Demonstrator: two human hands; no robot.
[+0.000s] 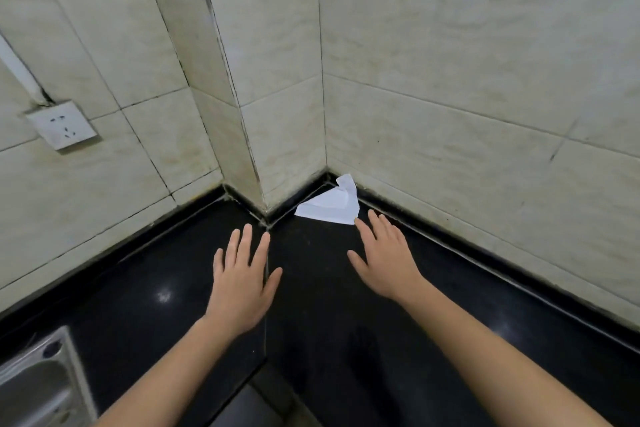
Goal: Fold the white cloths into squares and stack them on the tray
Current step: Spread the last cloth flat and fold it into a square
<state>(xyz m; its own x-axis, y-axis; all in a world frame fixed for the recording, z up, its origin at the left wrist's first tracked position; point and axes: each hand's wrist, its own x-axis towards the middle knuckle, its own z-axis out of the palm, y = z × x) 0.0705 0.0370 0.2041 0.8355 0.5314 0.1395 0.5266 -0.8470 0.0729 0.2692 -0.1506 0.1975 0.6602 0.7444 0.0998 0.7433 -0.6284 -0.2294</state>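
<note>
A white cloth (330, 204) lies bunched in a rough triangle in the far corner of the black countertop (145, 288), its top edge curled up against the tiled wall. My right hand (384, 258) is stretched out flat, palm down, fingertips just short of the cloth's near right corner. My left hand (242, 282) is also flat with spread fingers, over the counter to the left of the cloth, well apart from it. Neither hand holds anything. No tray is in view.
Tiled walls (450, 80) close in the counter at the back and right, with a jutting tiled column (239, 114) left of the cloth. A wall socket (62, 125) sits at left. A steel sink (38, 388) edge shows at the bottom left.
</note>
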